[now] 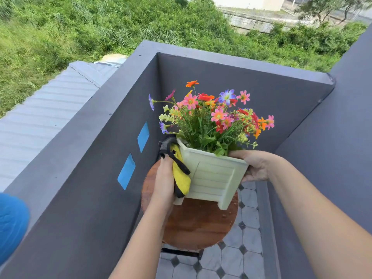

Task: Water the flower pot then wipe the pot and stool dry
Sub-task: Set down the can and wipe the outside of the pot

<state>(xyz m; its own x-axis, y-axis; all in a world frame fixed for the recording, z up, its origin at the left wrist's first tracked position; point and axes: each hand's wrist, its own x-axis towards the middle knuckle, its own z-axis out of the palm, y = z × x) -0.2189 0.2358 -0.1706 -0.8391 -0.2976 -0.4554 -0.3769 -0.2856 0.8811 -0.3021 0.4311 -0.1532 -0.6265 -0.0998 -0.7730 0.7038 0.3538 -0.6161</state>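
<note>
We see cream flower pot (213, 176), tilted, over round wooden stool (197, 224) in grey balcony corner. Our left grip (164, 178) clamped on yellow-black cloth (181, 178), pressing it against pot's left side. Our right grip (255, 168) curled round pot's right rim corner.

No txt, nos., labels or brand marks I can read anywhere in view. Only sign-like marks: 2 blue patches (143, 136) on the wall (90, 168), both plain colour.
</note>
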